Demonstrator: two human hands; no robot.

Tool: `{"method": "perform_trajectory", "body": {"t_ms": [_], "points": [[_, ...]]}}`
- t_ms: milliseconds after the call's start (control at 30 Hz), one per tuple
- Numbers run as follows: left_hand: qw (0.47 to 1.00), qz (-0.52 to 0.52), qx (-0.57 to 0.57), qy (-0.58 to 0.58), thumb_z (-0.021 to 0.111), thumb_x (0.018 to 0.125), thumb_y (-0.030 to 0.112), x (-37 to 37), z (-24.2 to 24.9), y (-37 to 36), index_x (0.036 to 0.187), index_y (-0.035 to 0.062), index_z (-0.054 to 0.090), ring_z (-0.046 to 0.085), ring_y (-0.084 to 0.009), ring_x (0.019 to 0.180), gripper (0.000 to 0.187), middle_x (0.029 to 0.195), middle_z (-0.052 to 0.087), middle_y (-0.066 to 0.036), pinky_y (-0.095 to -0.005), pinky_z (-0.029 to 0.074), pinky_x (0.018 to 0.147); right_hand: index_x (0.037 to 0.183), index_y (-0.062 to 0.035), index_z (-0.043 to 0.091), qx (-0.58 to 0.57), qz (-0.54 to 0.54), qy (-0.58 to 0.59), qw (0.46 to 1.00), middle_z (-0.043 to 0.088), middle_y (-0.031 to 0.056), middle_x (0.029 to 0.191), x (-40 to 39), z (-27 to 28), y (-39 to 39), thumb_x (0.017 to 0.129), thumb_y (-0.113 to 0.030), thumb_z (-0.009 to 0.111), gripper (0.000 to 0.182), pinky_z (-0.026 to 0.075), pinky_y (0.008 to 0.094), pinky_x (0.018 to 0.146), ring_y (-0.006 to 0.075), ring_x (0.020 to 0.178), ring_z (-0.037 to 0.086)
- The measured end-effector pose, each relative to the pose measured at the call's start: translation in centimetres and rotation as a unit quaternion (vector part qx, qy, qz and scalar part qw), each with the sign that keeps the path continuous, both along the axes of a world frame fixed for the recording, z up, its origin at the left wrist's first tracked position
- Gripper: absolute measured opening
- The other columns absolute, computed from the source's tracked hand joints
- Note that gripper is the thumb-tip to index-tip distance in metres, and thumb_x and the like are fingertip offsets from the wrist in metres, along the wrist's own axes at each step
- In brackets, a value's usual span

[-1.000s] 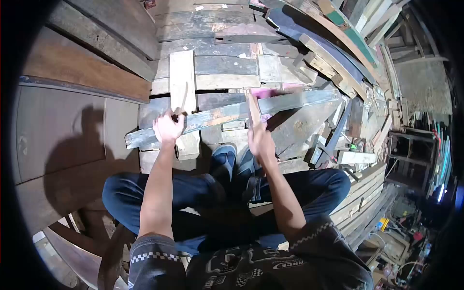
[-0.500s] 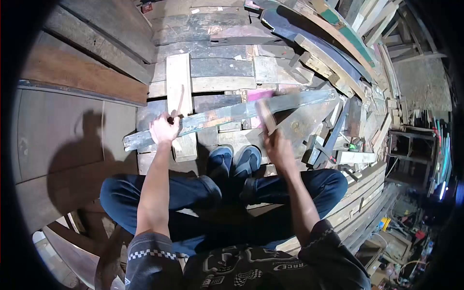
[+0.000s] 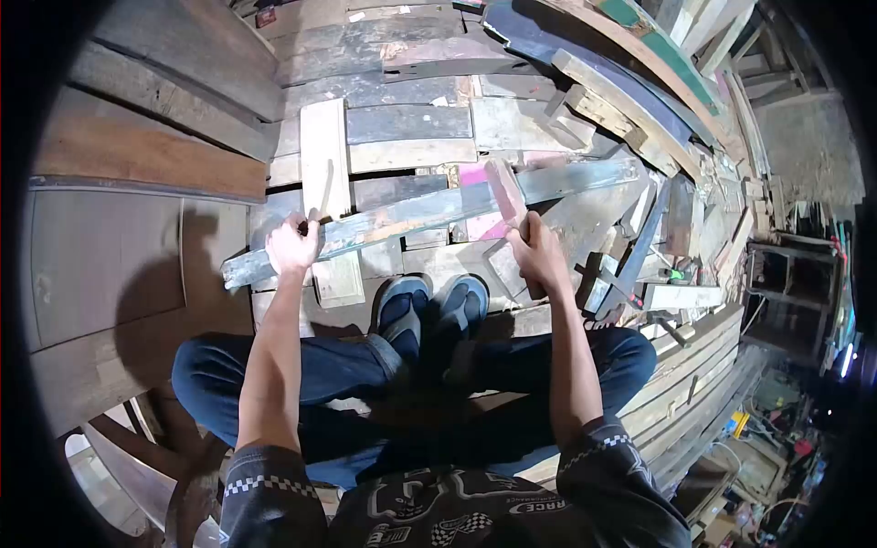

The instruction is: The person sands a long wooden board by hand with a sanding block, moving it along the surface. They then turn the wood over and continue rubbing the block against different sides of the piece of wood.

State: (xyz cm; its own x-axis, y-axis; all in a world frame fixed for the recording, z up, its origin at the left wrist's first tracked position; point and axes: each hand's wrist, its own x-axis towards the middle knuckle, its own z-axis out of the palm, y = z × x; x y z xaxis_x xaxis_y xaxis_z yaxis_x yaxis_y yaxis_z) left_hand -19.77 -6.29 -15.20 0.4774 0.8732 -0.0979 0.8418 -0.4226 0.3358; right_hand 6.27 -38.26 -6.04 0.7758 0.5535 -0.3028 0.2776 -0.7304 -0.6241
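Head view: long weathered grey-blue wooden beam lies diagonally across the plank floor, near end by the floor's left edge, over a pale flat plank. Left hand is closed round the beam near that end. Right hand grips a pinkish-brown wooden striker, its head over the beam; contact unclear. Judgement: beam being steadied and worked; another stroke calls for firm left hold, fingers clear.
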Motion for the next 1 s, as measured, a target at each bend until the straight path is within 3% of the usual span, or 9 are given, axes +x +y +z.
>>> {"method": "perform_trajectory", "body": {"t_ms": [233, 433, 567, 633, 667, 733, 833, 933, 1000], "points": [[0.999, -0.005, 0.039, -0.007, 0.058, 0.088, 0.056, -0.1, -0.6, -0.2, 0.081, 0.0065, 0.070, 0.068, -0.0385, 0.079, 0.051, 0.075, 0.070, -0.017, -0.0461, 0.050, 0.082, 0.108, 0.0069, 0.052, -0.003, 0.036, -0.032, 0.999, 0.064, 0.0382, 0.089, 1.3, -1.0, -1.0, 0.088, -0.032, 0.065, 0.045, 0.051, 0.0558, 0.081, 0.0536, 0.094, 0.063], [1.000, -0.001, 0.016, 0.005, 0.061, 0.084, 0.047, 0.1, -0.2, -0.1, 0.087, 0.0073, 0.071, 0.069, -0.0382, 0.082, 0.041, 0.079, 0.071, -0.018, -0.0481, 0.052, 0.079, 0.113, 0.0062, 0.053, -0.044, 0.023, 0.002, 0.999, 0.063, 0.0401, 0.094, 1.5, -2.2, -1.3, 0.088, -0.037, 0.060, 0.051, 0.051, 0.0543, 0.086, 0.0528, 0.099, 0.063], [0.999, -0.014, 0.024, 0.024, 0.059, 0.084, 0.059, -0.6, -1.4, 0.5, 0.092, 0.0056, 0.071, 0.068, -0.0431, 0.090, 0.056, 0.088, 0.071, -0.022, -0.0515, 0.051, 0.083, 0.104, 0.0045, 0.058, -0.010, 0.035, -0.004, 0.999, 0.066, 0.0321, 0.093, 0.6, -0.5, -0.8, 0.088, -0.030, 0.061, 0.038, 0.054, 0.0511, 0.079, 0.0464, 0.093, 0.066], [0.998, 0.017, -0.025, 0.052, 0.058, 0.085, 0.063, 0.0, -1.5, 0.7, 0.091, 0.0033, 0.072, 0.068, -0.0427, 0.087, 0.062, 0.089, 0.070, -0.024, -0.0522, 0.051, 0.078, 0.105, -0.0056, 0.065, -0.065, 0.090, 0.017, 0.994, 0.069, 0.0260, 0.096, 1.1, 0.3, -1.0, 0.086, -0.034, 0.056, 0.036, 0.054, 0.0518, 0.081, 0.0439, 0.092, 0.067], [0.999, -0.012, -0.030, 0.002, 0.057, 0.086, 0.066, -0.7, -3.6, 1.5, 0.089, 0.0031, 0.070, 0.067, -0.0422, 0.085, 0.064, 0.086, 0.070, -0.024, -0.0522, 0.050, 0.075, 0.100, -0.0049, 0.068, 0.010, 0.029, -0.006, 1.000, 0.068, 0.0275, 0.093, 0.3, 0.0, -1.3, 0.084, -0.033, 0.057, 0.034, 0.054, 0.0514, 0.082, 0.0433, 0.091, 0.067], [1.000, -0.006, 0.013, 0.019, 0.058, 0.087, 0.063, 0.3, -1.4, 0.2, 0.091, 0.0004, 0.068, 0.067, -0.0419, 0.088, 0.063, 0.088, 0.069, -0.023, -0.0532, 0.049, 0.078, 0.093, 0.0013, 0.069, 0.024, 0.118, -0.076, 0.990, 0.067, 0.0282, 0.101, 0.9, -2.1, -1.8, 0.086, -0.037, 0.056, 0.041, 0.053, 0.0475, 0.090, 0.0417, 0.102, 0.065], [0.998, -0.038, 0.036, 0.035, 0.048, 0.095, 0.055, -1.5, -4.0, 1.9, 0.112, 0.0101, 0.071, 0.065, -0.0399, 0.097, 0.053, 0.100, 0.070, -0.019, -0.0522, 0.049, 0.085, 0.116, 0.0084, 0.054, -0.061, 0.003, 0.001, 0.998, 0.057, 0.0335, 0.120, -0.5, -1.4, -0.4, 0.088, -0.035, 0.059, 0.051, 0.053, 0.0503, 0.093, 0.0457, 0.111, 0.060], [0.995, -0.052, 0.060, 0.057, 0.047, 0.096, 0.055, -2.7, -6.3, 3.6, 0.117, 0.0115, 0.068, 0.065, -0.0397, 0.097, 0.053, 0.105, 0.070, -0.019, -0.0534, 0.048, 0.083, 0.107, 0.0119, 0.053, -0.016, 0.014, -0.097, 0.995, 0.067, 0.0312, 0.091, -1.1, -2.1, -0.2, 0.086, -0.027, 0.059, 0.045, 0.054, 0.0516, 0.084, 0.0453, 0.092, 0.067], [0.996, -0.041, 0.035, 0.073, 0.046, 0.098, 0.050, -2.3, -5.6, 3.4, 0.121, 0.0117, 0.066, 0.064, -0.0406, 0.099, 0.049, 0.109, 0.069, -0.019, -0.0538, 0.048, 0.083, 0.108, 0.0111, 0.052, -0.025, 0.003, -0.068, 0.997, 0.067, 0.0313, 0.091, -1.1, -1.8, -0.2, 0.086, -0.027, 0.059, 0.045, 0.054, 0.0516, 0.083, 0.0446, 0.092, 0.068]]}}
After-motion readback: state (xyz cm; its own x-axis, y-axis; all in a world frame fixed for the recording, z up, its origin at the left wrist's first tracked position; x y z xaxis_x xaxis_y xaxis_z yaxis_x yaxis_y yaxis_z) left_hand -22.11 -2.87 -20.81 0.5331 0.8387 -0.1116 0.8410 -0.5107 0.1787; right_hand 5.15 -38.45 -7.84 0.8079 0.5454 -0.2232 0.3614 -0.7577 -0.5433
